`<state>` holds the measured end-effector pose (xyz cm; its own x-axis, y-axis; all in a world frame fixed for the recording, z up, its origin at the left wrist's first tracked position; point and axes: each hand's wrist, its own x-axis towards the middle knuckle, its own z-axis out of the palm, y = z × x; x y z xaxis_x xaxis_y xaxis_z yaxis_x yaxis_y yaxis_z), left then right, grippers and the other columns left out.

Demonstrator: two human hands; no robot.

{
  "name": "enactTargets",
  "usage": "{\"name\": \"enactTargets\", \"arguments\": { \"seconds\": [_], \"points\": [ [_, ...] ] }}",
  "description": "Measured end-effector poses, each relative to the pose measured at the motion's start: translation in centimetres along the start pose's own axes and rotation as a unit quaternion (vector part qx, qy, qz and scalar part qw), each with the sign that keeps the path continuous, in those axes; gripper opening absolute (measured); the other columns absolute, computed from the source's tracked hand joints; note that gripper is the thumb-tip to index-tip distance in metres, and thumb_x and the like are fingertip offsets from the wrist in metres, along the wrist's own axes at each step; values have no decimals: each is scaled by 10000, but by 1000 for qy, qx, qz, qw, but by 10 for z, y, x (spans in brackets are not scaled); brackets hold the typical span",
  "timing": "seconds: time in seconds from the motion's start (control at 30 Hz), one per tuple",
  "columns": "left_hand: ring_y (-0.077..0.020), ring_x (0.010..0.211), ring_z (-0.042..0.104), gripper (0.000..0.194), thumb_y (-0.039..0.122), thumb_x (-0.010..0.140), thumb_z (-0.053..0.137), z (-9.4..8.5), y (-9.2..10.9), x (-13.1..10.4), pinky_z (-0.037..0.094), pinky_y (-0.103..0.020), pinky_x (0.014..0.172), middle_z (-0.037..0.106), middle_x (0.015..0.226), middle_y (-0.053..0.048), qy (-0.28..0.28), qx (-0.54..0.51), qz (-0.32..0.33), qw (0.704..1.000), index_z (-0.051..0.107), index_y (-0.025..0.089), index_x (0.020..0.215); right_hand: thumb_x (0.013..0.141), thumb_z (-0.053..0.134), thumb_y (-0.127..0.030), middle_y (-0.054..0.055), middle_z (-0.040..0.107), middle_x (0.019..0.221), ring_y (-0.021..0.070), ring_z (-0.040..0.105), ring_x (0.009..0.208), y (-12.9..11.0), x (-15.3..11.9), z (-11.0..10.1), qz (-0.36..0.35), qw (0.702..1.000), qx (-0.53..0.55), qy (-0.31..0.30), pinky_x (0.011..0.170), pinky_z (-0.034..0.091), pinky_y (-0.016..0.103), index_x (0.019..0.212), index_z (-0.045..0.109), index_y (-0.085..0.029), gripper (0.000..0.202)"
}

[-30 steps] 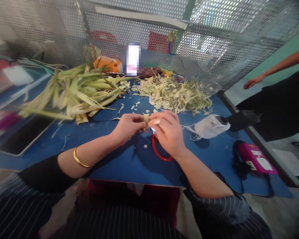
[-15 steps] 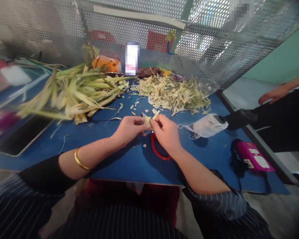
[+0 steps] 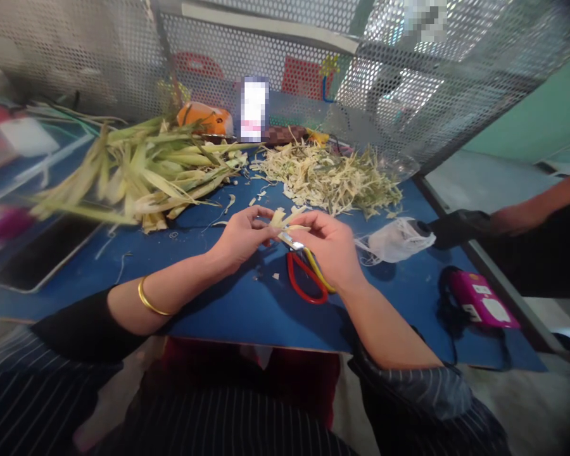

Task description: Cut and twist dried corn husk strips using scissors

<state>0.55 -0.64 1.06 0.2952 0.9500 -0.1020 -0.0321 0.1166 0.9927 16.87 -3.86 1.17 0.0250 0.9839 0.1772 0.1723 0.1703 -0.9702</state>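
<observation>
My left hand point(image 3: 241, 239) pinches pale corn husk pieces point(image 3: 278, 220) between thumb and fingers at the middle of the blue table. My right hand point(image 3: 333, 248) faces it, closed on a strip of the same husk; the fingertips are partly hidden. Scissors with one red and one yellow handle point(image 3: 308, 285) lie under my right hand, their blades mostly covered by the hands and husk. Beyond the hands is a heap of shredded husk point(image 3: 327, 177). Long whole husks point(image 3: 147, 171) are piled to the left of it.
A phone point(image 3: 254, 109) stands upright at the back beside an orange packet point(image 3: 205, 119). At right are a thread-wrapped spool point(image 3: 399, 239) and a magenta box point(image 3: 484, 301) with a black cord. A dark tablet-like slab point(image 3: 47, 253) lies left. Another person's hand point(image 3: 517, 218) is at the right edge.
My hands have moved slightly apart, and the husk pieces between them now fan out. The scissors' yellow handle has come into view. The other person's hand has lowered toward the black object.
</observation>
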Motion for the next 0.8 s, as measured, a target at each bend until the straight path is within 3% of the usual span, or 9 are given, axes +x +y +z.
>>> {"name": "enactTargets", "arguments": {
  "seconds": [0.2,0.47,0.67,0.8],
  "points": [
    [-76,503,522,238,149,688,703,-2,-7,3,400,-215,549,644,590,10,-18,1,10,1000,541,169,861,691,728,-238,-21,671,729,104,581,638,4,0,5,35,997,70,-1,642,485,260,820,701,-207,135],
    [-68,484,500,217,140,675,699,0,-5,1,352,-213,511,643,591,3,-19,-1,-17,1000,559,175,838,741,693,-272,-10,681,770,116,604,681,8,1,6,5,999,48,23,686,502,277,788,705,-217,74],
    [-61,475,482,233,99,646,698,1,-7,1,351,-208,505,632,587,14,-23,-34,-21,999,553,178,811,772,665,-319,-8,683,776,115,623,621,11,3,8,29,997,65,27,646,531,282,877,596,-222,159],
    [-64,518,506,210,96,650,694,1,-7,2,372,-203,524,635,623,5,-29,-58,-22,998,570,170,802,783,654,-331,-8,655,729,106,598,615,14,4,8,17,998,42,43,644,515,264,787,600,-205,138]
  ]
}}
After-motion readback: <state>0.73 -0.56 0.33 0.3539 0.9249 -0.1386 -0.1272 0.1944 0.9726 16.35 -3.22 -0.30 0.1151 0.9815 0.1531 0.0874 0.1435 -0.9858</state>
